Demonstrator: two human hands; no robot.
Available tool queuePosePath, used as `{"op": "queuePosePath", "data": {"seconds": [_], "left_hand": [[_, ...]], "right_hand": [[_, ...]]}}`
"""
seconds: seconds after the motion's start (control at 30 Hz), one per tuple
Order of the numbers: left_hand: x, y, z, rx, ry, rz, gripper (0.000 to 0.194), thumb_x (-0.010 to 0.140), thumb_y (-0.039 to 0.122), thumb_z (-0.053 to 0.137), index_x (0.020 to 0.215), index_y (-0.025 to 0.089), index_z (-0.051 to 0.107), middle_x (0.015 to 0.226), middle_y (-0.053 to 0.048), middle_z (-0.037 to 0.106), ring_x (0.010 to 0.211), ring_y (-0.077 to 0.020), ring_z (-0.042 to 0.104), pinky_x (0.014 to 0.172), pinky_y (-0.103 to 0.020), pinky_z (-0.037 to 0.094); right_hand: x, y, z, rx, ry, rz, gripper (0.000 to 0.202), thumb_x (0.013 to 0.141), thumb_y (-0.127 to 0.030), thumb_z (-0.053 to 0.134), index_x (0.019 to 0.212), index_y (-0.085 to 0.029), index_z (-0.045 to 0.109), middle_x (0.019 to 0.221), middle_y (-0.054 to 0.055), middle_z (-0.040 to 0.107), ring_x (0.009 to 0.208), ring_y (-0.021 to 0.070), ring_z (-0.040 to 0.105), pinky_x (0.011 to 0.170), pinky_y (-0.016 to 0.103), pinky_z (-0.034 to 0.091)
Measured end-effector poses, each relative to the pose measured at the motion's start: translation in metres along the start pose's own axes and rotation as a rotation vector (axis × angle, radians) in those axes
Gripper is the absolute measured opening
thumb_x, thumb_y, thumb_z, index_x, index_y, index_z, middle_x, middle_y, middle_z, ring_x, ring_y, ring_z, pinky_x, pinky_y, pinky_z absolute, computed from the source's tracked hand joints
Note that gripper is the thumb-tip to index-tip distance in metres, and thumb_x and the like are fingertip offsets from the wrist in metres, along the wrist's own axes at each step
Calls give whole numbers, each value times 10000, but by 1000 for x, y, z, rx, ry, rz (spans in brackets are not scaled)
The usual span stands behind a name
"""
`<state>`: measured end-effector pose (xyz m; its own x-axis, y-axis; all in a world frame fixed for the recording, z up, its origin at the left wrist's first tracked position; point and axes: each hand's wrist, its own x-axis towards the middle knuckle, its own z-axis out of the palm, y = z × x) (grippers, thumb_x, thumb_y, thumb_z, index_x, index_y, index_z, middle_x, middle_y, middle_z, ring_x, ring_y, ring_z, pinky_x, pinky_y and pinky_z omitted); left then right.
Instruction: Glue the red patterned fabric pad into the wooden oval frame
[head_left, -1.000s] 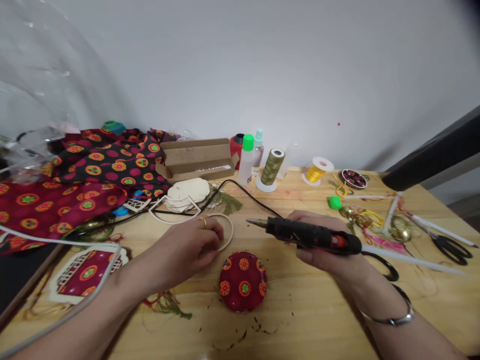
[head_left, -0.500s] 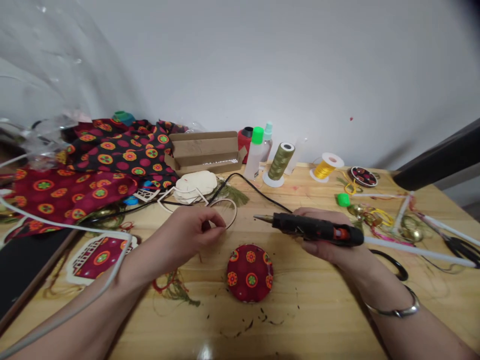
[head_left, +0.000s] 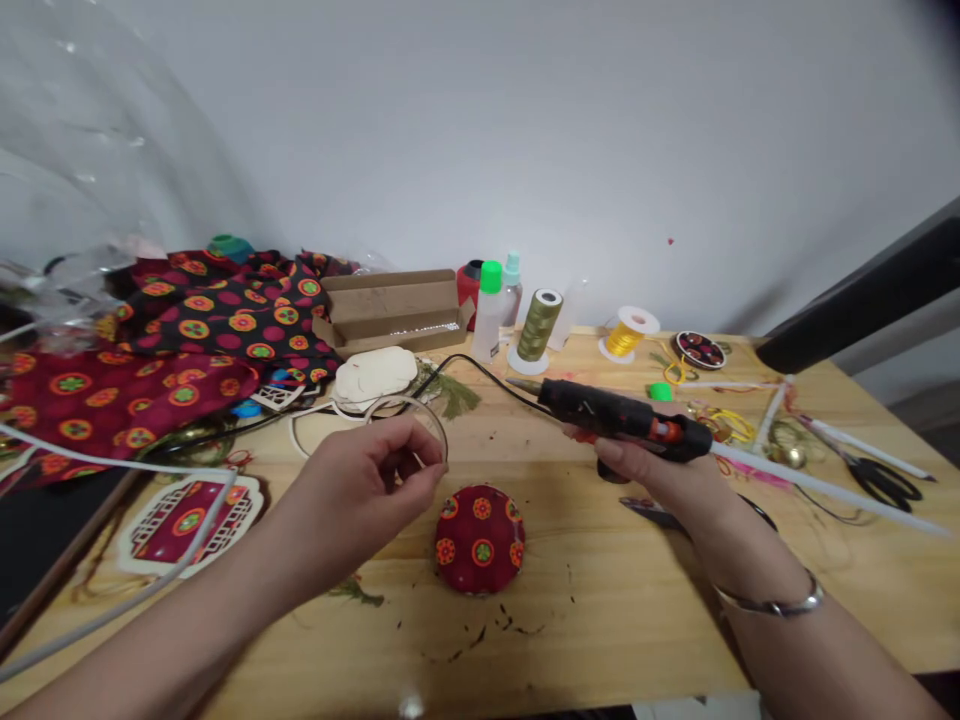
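The black cable [head_left: 484, 368] passed just behind the glue gun [head_left: 607, 412], so a wide swing could have caught it. The right hand [head_left: 675, 480] had its grip folded around the gun, whose tip [head_left: 523, 384] pointed to the left side. If this tip was hot, as I would suppose, a careless turn could have burned the left fingers. The white stick [head_left: 825, 487] stuck far out behind the gun, and a twist of the wrist could have dragged it across the threads [head_left: 731, 425]. Beneath the right hand lay scissors [head_left: 649, 512], and a low movement there could have met the blade. The left hand [head_left: 375, 480] had its grip nearly closed, with thumb and finger pinching the thin ring [head_left: 444, 435]; pressing too hard could have bent it, and too lightly could have let it slip.

As for room, the table [head_left: 600, 600] ended at the wall [head_left: 450, 150] behind, and its near edge showed low in the view. The heaped cloth [head_left: 247, 300] limited the far left, and the box [head_left: 394, 310] the back. The disc [head_left: 480, 540] lay flat between the hands, near the left one but apart from it. The widest room was to its right and on its near side.
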<state>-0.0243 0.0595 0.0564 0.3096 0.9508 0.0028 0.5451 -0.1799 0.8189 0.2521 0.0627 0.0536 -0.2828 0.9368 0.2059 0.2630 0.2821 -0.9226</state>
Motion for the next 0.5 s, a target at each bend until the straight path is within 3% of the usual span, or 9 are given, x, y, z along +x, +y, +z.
{"op": "queuePosePath", "data": {"seconds": [0.1,0.27,0.5], "left_hand": [[-6,0,1,137,38,65,86,767,188,540,686,216,536,572,57,521,495,-92,446,447,-195,354],[-5,-2,8,65,150,79,53,807,177,520,814,230,517,667,47,540,576,-107,505,490,-196,403],[-5,-19,14,83,391,250,152,837,145,531,949,245,555,808,11,612,756,-145,585,669,-253,468]], "right_hand": [[2,-11,2,-170,-26,44,216,773,-400,658,785,-185,645,726,43,628,647,171,547,564,281,435],[3,-11,11,-102,-161,74,216,802,-381,624,831,-167,632,724,28,612,628,148,516,554,262,403],[0,-8,22,-173,-365,54,309,753,-418,656,635,-154,546,614,10,535,560,125,458,507,251,341]]}}
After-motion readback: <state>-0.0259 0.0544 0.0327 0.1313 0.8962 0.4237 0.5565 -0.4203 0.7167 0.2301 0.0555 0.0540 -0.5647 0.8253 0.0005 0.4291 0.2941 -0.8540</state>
